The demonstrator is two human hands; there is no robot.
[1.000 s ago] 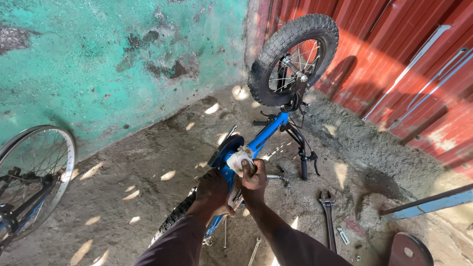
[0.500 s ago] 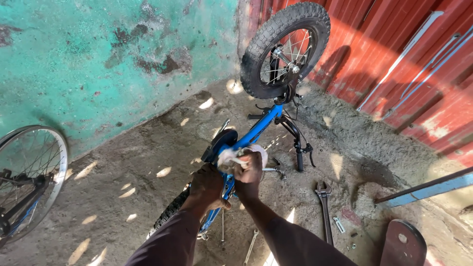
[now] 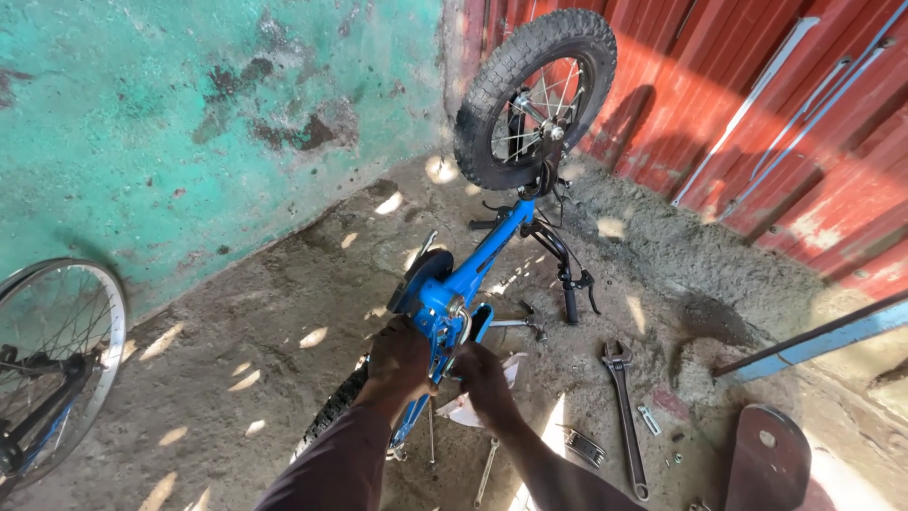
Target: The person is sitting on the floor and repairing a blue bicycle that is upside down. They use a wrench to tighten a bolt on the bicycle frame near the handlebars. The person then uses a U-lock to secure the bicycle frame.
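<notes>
Upside-down blue bike (image 3: 473, 274) stands on the concrete floor (image 3: 236, 322). Left hand (image 3: 402, 364) clamps its frame; right hand (image 3: 482, 374), lower than a moment ago, pinches near the crank (white rag (image 3: 468, 412) now below it). Wrench (image 3: 624, 416) lies nearby.

right hand (image 3: 482, 374) lowered off blue bike frame (image 3: 473, 274), white rag (image 3: 468, 409) now down beside frame

Two hands (image 3: 402, 364) are seen, one blue bicycle (image 3: 463, 293), three wheels (image 3: 534, 95), one adjustable wrench (image 3: 624, 416), one hammer (image 3: 515, 324).
</notes>
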